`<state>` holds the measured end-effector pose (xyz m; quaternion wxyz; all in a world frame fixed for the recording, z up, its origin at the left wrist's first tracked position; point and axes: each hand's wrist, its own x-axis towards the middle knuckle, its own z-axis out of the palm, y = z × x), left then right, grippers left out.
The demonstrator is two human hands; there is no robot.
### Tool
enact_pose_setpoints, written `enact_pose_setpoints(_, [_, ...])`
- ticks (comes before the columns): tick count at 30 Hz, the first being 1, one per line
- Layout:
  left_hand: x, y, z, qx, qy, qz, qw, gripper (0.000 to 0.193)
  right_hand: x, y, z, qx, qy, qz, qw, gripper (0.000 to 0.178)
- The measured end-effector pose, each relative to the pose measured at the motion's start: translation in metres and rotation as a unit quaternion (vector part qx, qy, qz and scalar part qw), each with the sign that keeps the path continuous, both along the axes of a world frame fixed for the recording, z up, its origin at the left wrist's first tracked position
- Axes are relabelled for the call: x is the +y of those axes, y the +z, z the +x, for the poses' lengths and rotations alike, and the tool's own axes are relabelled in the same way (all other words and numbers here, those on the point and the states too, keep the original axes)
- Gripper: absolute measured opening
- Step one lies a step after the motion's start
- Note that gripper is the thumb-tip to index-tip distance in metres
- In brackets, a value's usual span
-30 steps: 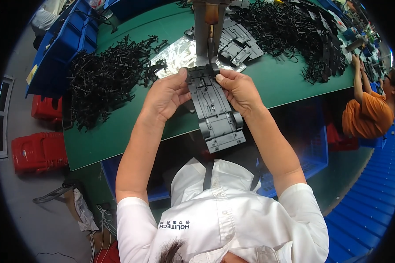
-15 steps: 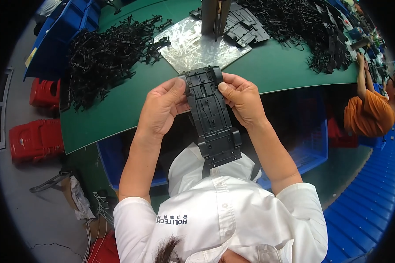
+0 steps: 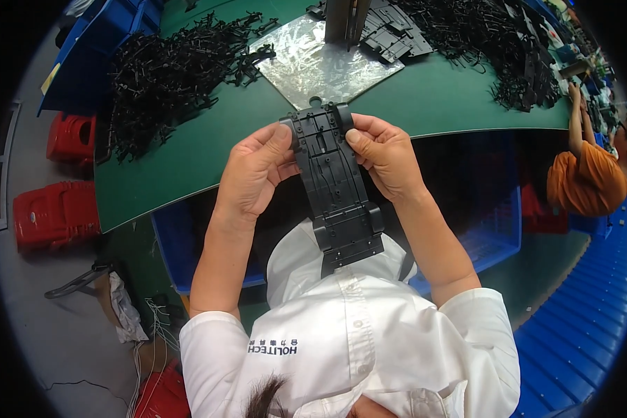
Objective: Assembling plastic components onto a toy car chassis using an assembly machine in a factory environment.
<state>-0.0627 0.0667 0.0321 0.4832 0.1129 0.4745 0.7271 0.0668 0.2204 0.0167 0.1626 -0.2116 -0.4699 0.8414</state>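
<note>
Between my hands is a long black moulded plastic chassis plate (image 3: 336, 181), with ribs, small posts and raised wheel-arch shapes along its sides. My left hand (image 3: 258, 164) grips its far left corner, thumb on top and fingers curled beneath. At the far right corner my right hand (image 3: 385, 152) pinches it the same way. The plate's near end hangs over my lap, tilted slightly. Just beyond its far end lies a shiny metal base plate (image 3: 320, 76), from which a dark upright column (image 3: 345, 24) rises.
A heap of small black plastic parts (image 3: 171, 80) covers the green table (image 3: 160, 188) at left. More black chassis plates (image 3: 397, 35) lie behind the column, with another heap (image 3: 460, 42) at right. Blue bins (image 3: 494, 237) stand below. A co-worker in orange (image 3: 585, 181) works at far right.
The table and metal base have shifted slightly up in the picture. My grip on the chassis plate looks the same, and a rounded knob now shows at its far end.
</note>
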Motion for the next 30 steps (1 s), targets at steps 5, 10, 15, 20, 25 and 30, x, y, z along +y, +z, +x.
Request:
enact_pose_setpoints(5, [-0.0012, -0.002, -0.0004, -0.01, -0.001, 0.005, 1.0, 0.03, 0.0007, -0.0044, -0.0004, 0.004, 0.004, -0.001, 1.0, 0.03])
enact_pose_setpoints(10, [-0.002, -0.0041, -0.0016, -0.028, -0.001, 0.004, 1.0, 0.033, 0.0004, -0.004, -0.0004, -0.008, 0.007, 0.0, 1.0, 0.031])
enact_pose_setpoints(15, [-0.0034, -0.006, -0.0022, -0.044, -0.003, 0.001, 0.999, 0.034, -0.0008, -0.0047, -0.0003, -0.009, 0.006, -0.012, 1.0, 0.032])
enact_pose_setpoints(20, [-0.0042, -0.007, -0.0034, -0.062, -0.002, 0.009, 0.998, 0.034, -0.0001, -0.0061, -0.0005, -0.007, 0.005, -0.011, 1.0, 0.032])
enact_pose_setpoints(25, [-0.0039, -0.0091, -0.0044, -0.081, 0.004, 0.009, 0.997, 0.034, -0.0007, -0.007, -0.0021, 0.003, 0.008, -0.037, 0.999, 0.035])
enact_pose_setpoints(30, [-0.0046, -0.0069, -0.006, -0.072, 0.01, 0.007, 0.997, 0.033, 0.0002, -0.0047, -0.0025, 0.013, 0.024, -0.055, 0.998, 0.036])
